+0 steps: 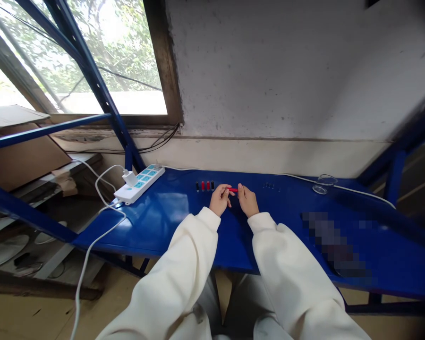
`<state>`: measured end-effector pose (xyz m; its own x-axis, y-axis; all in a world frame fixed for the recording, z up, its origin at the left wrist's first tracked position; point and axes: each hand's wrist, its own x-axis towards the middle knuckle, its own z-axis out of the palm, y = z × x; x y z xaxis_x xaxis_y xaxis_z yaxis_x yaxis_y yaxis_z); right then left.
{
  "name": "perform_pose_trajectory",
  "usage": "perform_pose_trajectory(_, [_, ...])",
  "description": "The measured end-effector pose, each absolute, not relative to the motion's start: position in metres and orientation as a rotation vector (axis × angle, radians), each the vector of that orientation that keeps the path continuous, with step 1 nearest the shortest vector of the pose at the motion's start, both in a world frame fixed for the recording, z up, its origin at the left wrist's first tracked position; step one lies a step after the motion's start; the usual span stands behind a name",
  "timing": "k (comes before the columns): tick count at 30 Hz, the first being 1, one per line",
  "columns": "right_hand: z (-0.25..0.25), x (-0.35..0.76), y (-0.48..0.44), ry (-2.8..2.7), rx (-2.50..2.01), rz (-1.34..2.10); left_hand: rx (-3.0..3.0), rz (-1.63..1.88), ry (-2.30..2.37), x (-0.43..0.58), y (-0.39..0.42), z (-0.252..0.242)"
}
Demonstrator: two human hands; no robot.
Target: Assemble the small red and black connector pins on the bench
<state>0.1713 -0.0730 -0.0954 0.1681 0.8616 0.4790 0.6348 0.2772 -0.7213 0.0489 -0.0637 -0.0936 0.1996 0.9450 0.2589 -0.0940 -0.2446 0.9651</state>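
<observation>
Around the grip: just L of it, a row of 4 small cylinders on the blue table (269, 222), black cylinder (197, 186), then red cylinder (203, 185), another red, another black; standing or lying, can't tell. They're the closest items to the L hand (220, 199), near its knuckles. To the R, past the R hand (248, 199), some tiny clear bits (271, 186), too small to ID. Farther R, a clear round container (325, 184) w/ a white cable passing by it. R & nearer the person, a dark pixelated patch (335, 243), contents hidden. Well L of the grip, a white power strip (139, 185) w/ blue sockets & a white plug (129, 177) in it. Beyond the grip, the wall (269, 71).

Red stick (233, 190) is btwn the hands, over the table. Long axis runs L–R, approx. parallel to the table's front edge, abt level; one end points to the L hand, the other to the R. Which end is the tip, can't tell. Both hands closed: L fingers pinch its L end, R thumb & fingers its R end.
</observation>
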Motion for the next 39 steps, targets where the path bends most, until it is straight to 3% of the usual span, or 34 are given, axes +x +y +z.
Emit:
perform_pose_trajectory(22, [-0.087,0.171,-0.078,-1.320,-1.340,0.315,1.279,1.400,1.091,0.043,-0.063,-0.088])
perform_pose_trajectory(28, [-0.090,0.173,-0.070,-1.213,-1.157,0.512,1.363,1.338,1.038,0.043,-0.063,-0.089])
perform_pose_trajectory(39, [-0.101,0.169,-0.065,-1.612,-1.059,0.895,1.438,1.434,1.050,0.041,-0.060,-0.091])
